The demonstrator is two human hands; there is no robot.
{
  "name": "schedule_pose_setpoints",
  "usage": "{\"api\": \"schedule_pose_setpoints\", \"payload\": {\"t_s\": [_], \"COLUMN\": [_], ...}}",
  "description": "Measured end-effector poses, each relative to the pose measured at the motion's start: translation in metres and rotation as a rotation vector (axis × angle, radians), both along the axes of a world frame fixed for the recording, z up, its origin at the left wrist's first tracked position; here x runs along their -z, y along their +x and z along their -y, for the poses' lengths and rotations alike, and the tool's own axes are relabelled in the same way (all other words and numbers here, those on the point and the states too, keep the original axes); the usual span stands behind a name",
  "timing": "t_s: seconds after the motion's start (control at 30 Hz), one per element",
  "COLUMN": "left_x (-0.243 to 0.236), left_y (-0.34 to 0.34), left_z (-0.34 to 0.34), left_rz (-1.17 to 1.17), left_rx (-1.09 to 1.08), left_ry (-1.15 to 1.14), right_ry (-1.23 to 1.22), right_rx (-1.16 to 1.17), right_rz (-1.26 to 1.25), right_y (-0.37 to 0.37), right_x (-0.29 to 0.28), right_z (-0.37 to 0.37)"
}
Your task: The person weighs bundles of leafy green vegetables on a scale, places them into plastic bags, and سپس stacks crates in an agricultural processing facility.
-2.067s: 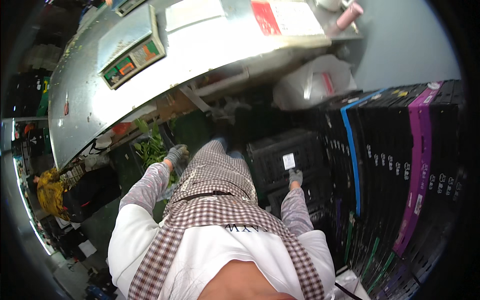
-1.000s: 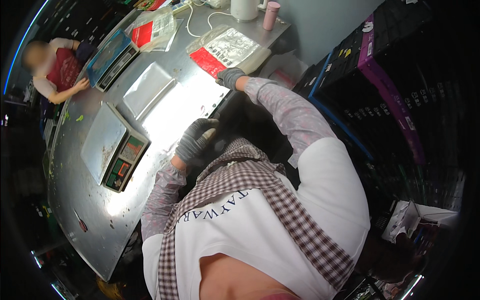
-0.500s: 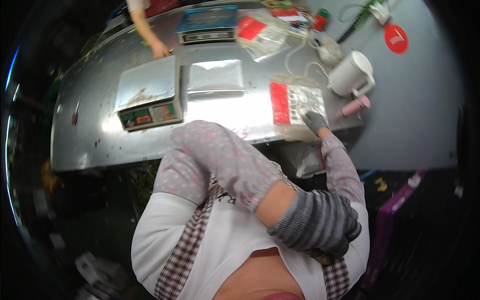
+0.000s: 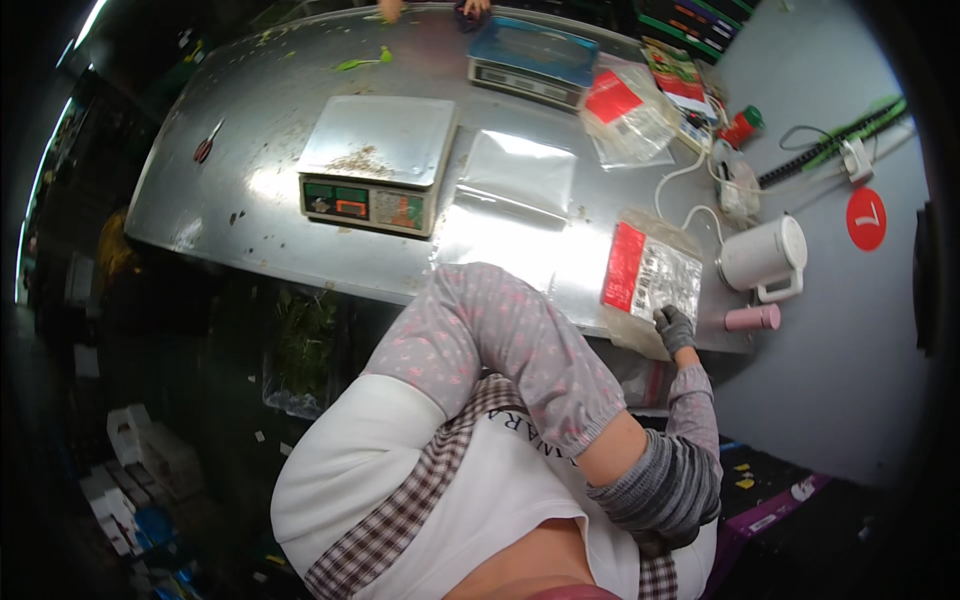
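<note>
My left hand (image 4: pixel 655 490), in a striped grey knit glove, crosses my chest to my right upper arm. Its fingers curl against the white sleeve (image 4: pixel 703 548) there, partly hidden. Resting on a flat pack of clear plastic bags (image 4: pixel 652 270) with a red panel is my right hand (image 4: pixel 676 328), in a grey glove, its fingers apart. The pack lies at the right front edge of the metal table (image 4: pixel 330 265). Grey patterned oversleeves (image 4: pixel 530 320) cover both forearms. A sheaf of clear plastic sheets or bags (image 4: pixel 518 172) lies left of the pack.
A digital scale (image 4: pixel 375 140) with scattered debris stands mid-table, a blue-topped scale (image 4: pixel 533 55) behind it. Scissors (image 4: pixel 207 145) lie left. At right are a white kettle (image 4: pixel 762 255), pink flask (image 4: pixel 752 318) and cord. Another person's hand (image 4: pixel 475 8) shows at the far edge.
The view has swung, so the table sits further right in the picture. The other person's arm has drawn back from the scale. My left hand stays at my right upper arm, my right hand on the pack.
</note>
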State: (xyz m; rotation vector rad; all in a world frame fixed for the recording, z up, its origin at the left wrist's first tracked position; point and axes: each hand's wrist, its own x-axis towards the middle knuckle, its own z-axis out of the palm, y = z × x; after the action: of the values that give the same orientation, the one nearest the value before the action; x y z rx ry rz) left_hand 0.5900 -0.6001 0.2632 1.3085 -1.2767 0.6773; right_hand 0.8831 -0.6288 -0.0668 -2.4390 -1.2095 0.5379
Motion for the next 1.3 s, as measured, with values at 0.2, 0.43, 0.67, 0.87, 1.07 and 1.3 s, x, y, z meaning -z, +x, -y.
{"api": "schedule_pose_setpoints", "payload": {"t_s": [0.2,0.43,0.67,0.87,1.07,1.3], "left_x": [0.013,0.019,0.028,0.030,0.022,0.030], "left_y": [-0.009,-0.030,-0.063,-0.077,-0.096,-0.118], "left_z": [-0.026,-0.057,-0.092,-0.104,-0.082,-0.079], "left_rz": [0.002,0.041,0.037,0.057,0.058,0.060], "left_rx": [-0.119,-0.285,-0.418,-0.436,-0.332,-0.185], "left_ry": [-0.036,-0.101,-0.189,-0.195,-0.194,-0.208], "right_ry": [-0.156,-0.154,-0.226,-0.261,-0.266,-0.280], "right_rx": [0.047,0.019,0.026,0.024,0.076,0.116], "right_rz": [-0.126,-0.179,-0.185,-0.206,-0.235,-0.268], "right_y": [-0.036,-0.063,-0.107,-0.141,-0.180,-0.222], "right_x": [-0.013,-0.012,-0.003,0.008,0.009,0.011], "right_z": [-0.017,-0.006,0.008,0.014,0.038,0.062]}}
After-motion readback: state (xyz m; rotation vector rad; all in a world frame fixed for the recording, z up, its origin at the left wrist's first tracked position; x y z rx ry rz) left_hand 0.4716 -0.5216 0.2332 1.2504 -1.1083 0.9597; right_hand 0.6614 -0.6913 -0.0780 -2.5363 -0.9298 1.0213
